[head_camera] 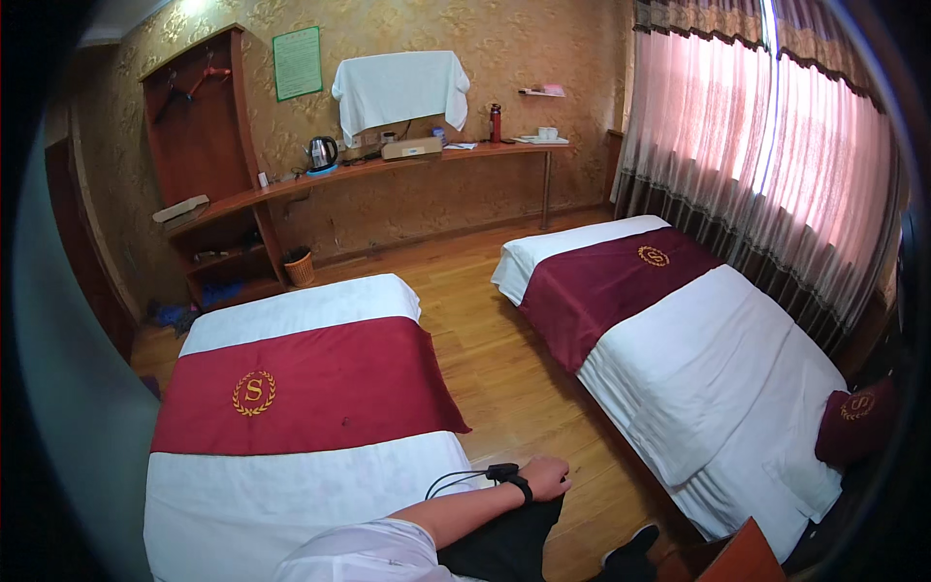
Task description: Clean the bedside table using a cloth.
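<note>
My left hand (544, 479) rests at the knee of my black trousers (502, 542), its fingers curled over and partly hidden. Around that wrist is a black strap (522, 490), and a small black device (502, 472) with thin looped cables sits beside it. My forearm comes out of a white sleeve (364, 553) and passes along the edge of the nearer bed (305, 484). This bed has a white sheet and a red bed runner (320, 385) with a gold emblem. Out of view is my right hand. A dark shoe (634, 549) shows on the wooden floor (480, 327).
A second bed (698, 364) with a maroon runner (618, 280) stands right, beside curtained windows (698, 109). Along the far wall, a wooden shelf desk (364, 171) bears an electric kettle (321, 153), a red flask (495, 124) and cups (548, 134). Below is a wastebasket (298, 266).
</note>
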The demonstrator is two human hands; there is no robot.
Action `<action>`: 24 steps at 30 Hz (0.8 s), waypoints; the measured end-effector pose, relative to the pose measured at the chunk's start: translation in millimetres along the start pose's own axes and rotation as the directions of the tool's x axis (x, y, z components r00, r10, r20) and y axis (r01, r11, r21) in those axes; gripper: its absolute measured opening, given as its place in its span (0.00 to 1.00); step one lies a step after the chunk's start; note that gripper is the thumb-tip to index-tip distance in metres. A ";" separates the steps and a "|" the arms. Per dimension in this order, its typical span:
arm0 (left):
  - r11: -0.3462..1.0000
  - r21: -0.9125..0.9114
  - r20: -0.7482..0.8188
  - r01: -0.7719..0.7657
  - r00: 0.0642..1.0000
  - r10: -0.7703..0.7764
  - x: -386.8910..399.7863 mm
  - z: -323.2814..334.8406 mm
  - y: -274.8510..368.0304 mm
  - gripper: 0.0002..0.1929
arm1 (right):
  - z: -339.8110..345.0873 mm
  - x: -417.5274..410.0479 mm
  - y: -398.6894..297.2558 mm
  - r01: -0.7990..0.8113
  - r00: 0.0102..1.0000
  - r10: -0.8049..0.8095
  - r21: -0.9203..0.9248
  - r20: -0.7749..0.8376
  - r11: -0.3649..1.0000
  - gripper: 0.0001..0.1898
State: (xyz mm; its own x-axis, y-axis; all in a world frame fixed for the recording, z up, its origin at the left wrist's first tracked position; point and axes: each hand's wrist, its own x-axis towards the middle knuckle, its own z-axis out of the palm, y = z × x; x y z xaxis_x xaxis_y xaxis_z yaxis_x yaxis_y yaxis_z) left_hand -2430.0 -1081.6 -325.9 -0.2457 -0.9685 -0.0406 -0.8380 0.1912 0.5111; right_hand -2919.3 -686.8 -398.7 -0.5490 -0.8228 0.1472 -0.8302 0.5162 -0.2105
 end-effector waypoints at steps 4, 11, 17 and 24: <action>0.998 0.031 -0.040 -0.061 0.997 0.063 1.9 15.6 -8.4 0.19 | 0.5 -12.2 5.3 0.014 1.000 -0.014 0.016 0.012 1.000 0.32; 1.000 -0.003 -0.003 -0.031 1.000 0.031 -1.6 10.3 -10.6 0.19 | 0.9 -25.7 -5.7 0.013 0.997 -0.014 0.014 0.077 1.000 0.31; 1.000 -0.018 -0.006 -0.012 1.000 0.012 1.9 12.6 -14.9 0.19 | 2.6 64.6 -12.1 0.078 0.997 -0.075 -0.103 0.033 0.992 0.31; 0.999 0.004 -0.030 -0.043 0.999 0.043 -1.4 8.1 -1.6 0.18 | 6.9 143.1 -15.1 0.007 0.995 0.009 -0.158 0.103 0.987 0.34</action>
State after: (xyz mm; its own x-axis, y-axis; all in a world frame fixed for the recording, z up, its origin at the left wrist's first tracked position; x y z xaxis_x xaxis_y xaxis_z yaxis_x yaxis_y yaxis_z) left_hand -2432.3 -1079.3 -333.6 -0.2670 -0.9637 0.0069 -0.8288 0.2333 0.5085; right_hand -2984.7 -814.0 -381.1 -0.5435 -0.8382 0.0453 -0.8391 0.5412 -0.0542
